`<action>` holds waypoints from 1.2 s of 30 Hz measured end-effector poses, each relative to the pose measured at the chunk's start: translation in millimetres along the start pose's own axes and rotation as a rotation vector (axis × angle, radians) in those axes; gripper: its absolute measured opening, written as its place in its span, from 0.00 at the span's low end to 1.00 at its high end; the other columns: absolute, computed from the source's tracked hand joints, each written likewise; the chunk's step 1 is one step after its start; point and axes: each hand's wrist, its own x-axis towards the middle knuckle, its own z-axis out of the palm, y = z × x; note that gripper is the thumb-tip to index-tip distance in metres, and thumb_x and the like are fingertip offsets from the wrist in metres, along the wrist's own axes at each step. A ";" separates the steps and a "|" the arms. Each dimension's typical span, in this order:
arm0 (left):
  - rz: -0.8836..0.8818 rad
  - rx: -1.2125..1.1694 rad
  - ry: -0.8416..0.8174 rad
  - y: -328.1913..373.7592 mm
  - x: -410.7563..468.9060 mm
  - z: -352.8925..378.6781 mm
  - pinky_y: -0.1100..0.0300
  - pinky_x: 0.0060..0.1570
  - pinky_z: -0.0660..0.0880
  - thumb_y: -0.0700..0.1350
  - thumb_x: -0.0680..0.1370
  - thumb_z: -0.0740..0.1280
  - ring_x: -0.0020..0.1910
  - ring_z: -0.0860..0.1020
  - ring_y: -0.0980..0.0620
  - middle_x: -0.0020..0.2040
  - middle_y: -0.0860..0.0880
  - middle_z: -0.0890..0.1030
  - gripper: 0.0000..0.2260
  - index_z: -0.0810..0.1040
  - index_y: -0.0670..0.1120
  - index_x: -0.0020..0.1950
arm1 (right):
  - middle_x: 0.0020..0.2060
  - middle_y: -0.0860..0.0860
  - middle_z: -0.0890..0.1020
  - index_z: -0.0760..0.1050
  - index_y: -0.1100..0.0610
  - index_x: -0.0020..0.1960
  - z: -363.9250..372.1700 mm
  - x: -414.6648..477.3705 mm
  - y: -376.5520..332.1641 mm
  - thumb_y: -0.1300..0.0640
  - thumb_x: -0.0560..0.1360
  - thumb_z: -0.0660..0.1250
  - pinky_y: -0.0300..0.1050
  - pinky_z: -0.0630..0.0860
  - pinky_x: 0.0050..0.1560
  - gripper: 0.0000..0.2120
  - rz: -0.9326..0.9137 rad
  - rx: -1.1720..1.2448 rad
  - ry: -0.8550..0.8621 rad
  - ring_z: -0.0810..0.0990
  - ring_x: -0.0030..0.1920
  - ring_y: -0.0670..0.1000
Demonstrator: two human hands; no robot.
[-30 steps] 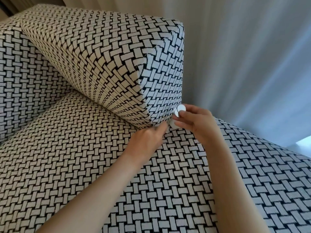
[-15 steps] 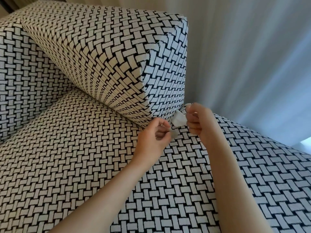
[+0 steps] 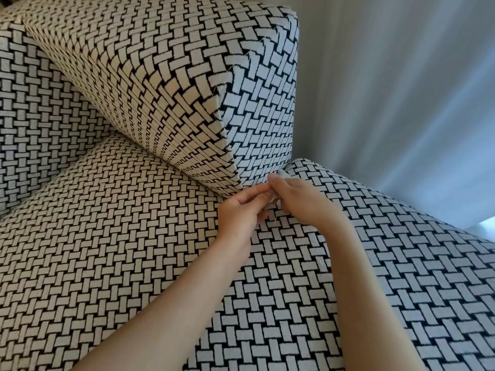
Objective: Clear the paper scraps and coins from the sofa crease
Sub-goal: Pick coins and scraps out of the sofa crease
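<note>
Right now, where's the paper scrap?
Head view, just right of centre: the paper scrap, mostly hidden, is pinched between the left hand and right hand, just below the lower corner of the back cushion.

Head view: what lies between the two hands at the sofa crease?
A small pale piece, scrap or coin unclear, pinched between the left hand and right hand; shown in the head view.

the sofa (image 3: pixel 134 250) wears a black-and-cream basket-weave pattern; toward two o'clock, the curtain (image 3: pixel 401 89) is pale grey-blue.
</note>
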 end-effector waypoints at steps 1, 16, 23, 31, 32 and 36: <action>-0.003 -0.013 0.005 0.1 0.4 -0.2 0.71 0.35 0.76 0.37 0.74 0.68 0.35 0.82 0.63 0.37 0.56 0.84 0.08 0.81 0.49 0.42 | 0.29 0.42 0.62 0.72 0.53 0.39 3.2 1.8 0.0 0.44 0.80 0.52 0.35 0.58 0.29 0.18 -0.008 0.019 0.001 0.63 0.27 0.40; 0.486 0.544 -0.018 3.3 -7.8 -3.7 0.71 0.45 0.75 0.44 0.74 0.69 0.44 0.81 0.61 0.42 0.57 0.83 0.07 0.76 0.55 0.40 | 0.24 0.50 0.68 0.69 0.60 0.42 20.5 7.2 -11.5 0.63 0.75 0.54 0.31 0.55 0.15 0.07 0.195 0.958 -0.032 0.60 0.17 0.43; 0.595 0.670 -0.054 1.1 -13.8 -20.4 0.72 0.44 0.74 0.44 0.75 0.68 0.42 0.78 0.62 0.41 0.59 0.80 0.07 0.74 0.56 0.41 | 0.26 0.49 0.69 0.76 0.61 0.41 11.1 3.3 -11.4 0.68 0.73 0.58 0.33 0.55 0.17 0.09 0.153 0.840 0.032 0.61 0.20 0.43; 0.610 0.685 0.060 -1.1 -3.4 -46.8 0.76 0.42 0.72 0.40 0.74 0.69 0.39 0.76 0.68 0.40 0.59 0.79 0.08 0.75 0.52 0.41 | 0.31 0.47 0.75 0.79 0.54 0.51 -4.1 6.2 3.7 0.58 0.75 0.62 0.37 0.65 0.30 0.09 -0.072 0.055 0.556 0.68 0.28 0.44; 0.614 0.699 0.078 -1.5 -2.3 -49.7 0.78 0.44 0.70 0.40 0.74 0.69 0.41 0.76 0.68 0.41 0.58 0.79 0.07 0.75 0.52 0.41 | 0.34 0.49 0.77 0.79 0.55 0.54 -1.9 7.7 5.3 0.57 0.76 0.61 0.39 0.65 0.33 0.10 -0.079 0.001 0.566 0.70 0.31 0.47; 0.510 0.843 0.156 -1.9 7.0 -59.9 0.72 0.48 0.66 0.46 0.72 0.71 0.52 0.72 0.58 0.48 0.53 0.76 0.08 0.73 0.49 0.46 | 0.49 0.56 0.82 0.78 0.59 0.56 2.3 11.9 7.8 0.59 0.79 0.58 0.42 0.64 0.42 0.12 -0.059 -0.202 0.547 0.76 0.48 0.55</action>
